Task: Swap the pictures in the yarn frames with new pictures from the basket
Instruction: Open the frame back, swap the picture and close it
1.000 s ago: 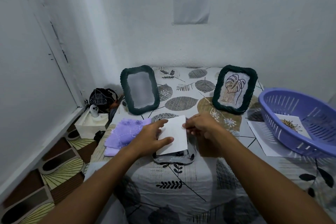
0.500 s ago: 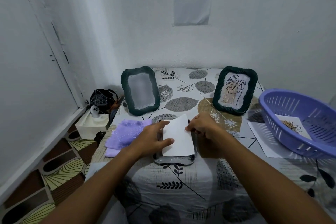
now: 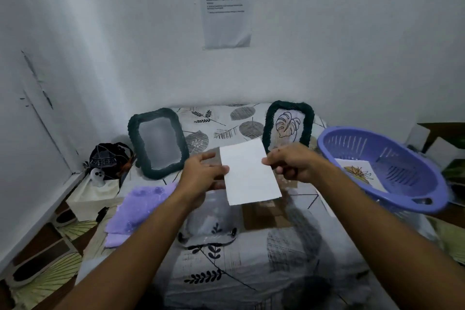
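Far left of the frame, low against the wall, a dark bag point(image 3: 108, 158) sits on a pale box point(image 3: 91, 196) with a little white ghost figure point(image 3: 97, 175) in front of it. Just right of that, a lilac cloth point(image 3: 137, 205) lies on the edge of the leaf-print tablecloth point(image 3: 251, 267). Behind it, upper left of the table, the first dark green yarn frame point(image 3: 158, 143) stands upright, its window blank and grey.

Centre frame now: the left hand point(image 3: 201, 178) is up off the table, thumb and fingers pinching the left edge of a white paper point(image 3: 249, 172), held blank side up and tilted, above the cloth. Beneath it, a clear plastic sheet point(image 3: 207, 221) lies flat on the table. The right hand point(image 3: 293, 162) pinches the paper's right edge, its fingers curled in against it.

Behind the right hand, the second yarn frame point(image 3: 289, 124) stands upright with a leaf line drawing in it. Right side of the frame, the purple basket point(image 3: 377, 166) sits near the table's edge, a picture point(image 3: 358, 174) of a golden plant lying inside. High on the back wall, a printed notice point(image 3: 226, 6); the text is too small to read.
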